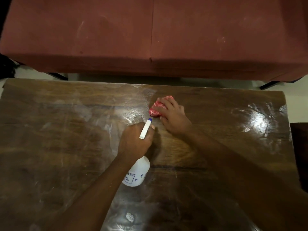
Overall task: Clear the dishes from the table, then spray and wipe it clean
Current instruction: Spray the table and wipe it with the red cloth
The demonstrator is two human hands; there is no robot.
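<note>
A dark wooden table (58, 139) fills the lower view, its top streaked with wet smears and glare. My left hand (135, 140) grips the neck of a white spray bottle (138, 174), whose blue-tipped nozzle (149, 120) points toward the far middle of the table. My right hand (173, 115) presses a bunched red-and-white cloth (156, 108) against the tabletop just beyond the nozzle. No dishes show on the table.
A reddish-brown sofa (150, 35) stands right behind the table's far edge, with a narrow strip of pale floor (33, 75) between them. A dark piece of furniture (300, 147) sits at the table's right side.
</note>
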